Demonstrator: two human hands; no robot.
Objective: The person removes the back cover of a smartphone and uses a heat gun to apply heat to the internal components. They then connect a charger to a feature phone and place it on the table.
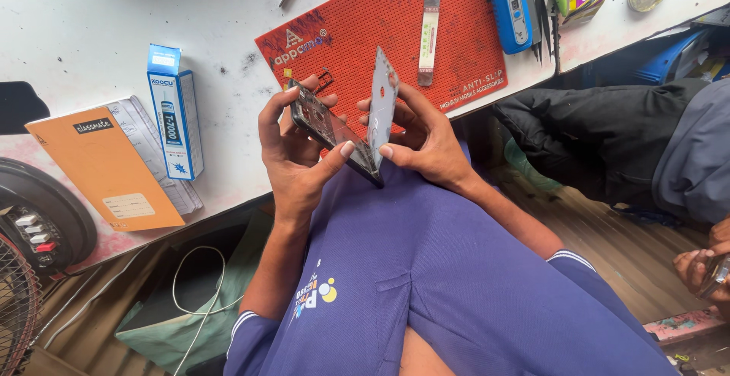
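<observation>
- Gripping the dark phone body [328,129] from the side, the left hand [293,155] has its fingers [268,114] curled over the upper edge and its thumb pressed near the lower corner; the hold looks firm but sits on thin edges, so a slip could drop it onto the lap.
- Pinching the grey back panel [382,106], the right hand [426,144] keeps its fingers closed along the panel's edge, with the panel swung open like a book cover and joined to the body only at the bottom corner.
- Opening the 2 halves wider could, I judge, strain or tear any ribbon cable that bridges them; none is clearly visible.
- Twisting the thin panel may bend or crack it.
- Both parts are held in the air above the lap, just off the bench [228,72] edge, not over the red work mat [365,34], so loose screws would fall out of reach.
- The metal pry tool [429,35] lies unused on the mat.
</observation>
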